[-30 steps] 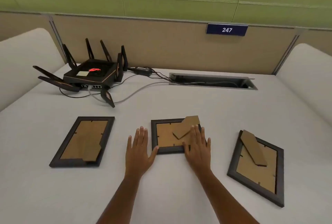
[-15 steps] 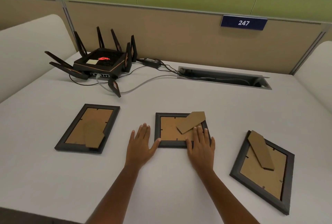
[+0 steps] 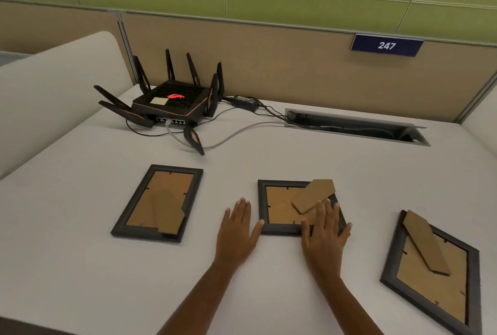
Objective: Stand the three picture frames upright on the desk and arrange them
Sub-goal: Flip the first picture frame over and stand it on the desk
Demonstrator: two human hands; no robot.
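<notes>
Head view: flat open hands [image 3: 324, 235] flanking middle frame [image 3: 282, 208], router [image 3: 172, 105] behind, nothing gripped.

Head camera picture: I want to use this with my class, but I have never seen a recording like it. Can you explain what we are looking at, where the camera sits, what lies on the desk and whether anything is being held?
There is no machine here. The camera is worn on a person's head and looks forward and down, so the two bare arms reach in from the bottom edge.

On the white desk three dark picture frames lie face down, their brown cardboard backs and fold-out stands showing: the left frame, the middle frame and the right frame. None stands upright yet.

The left hand lies flat on the desk, its thumb touching the middle frame's near left corner. The right hand rests flat on that frame's near right corner. Nothing is gripped or lifted.

Further back sit a black router with antennas, its cables, and a cable slot in the desk.
</notes>
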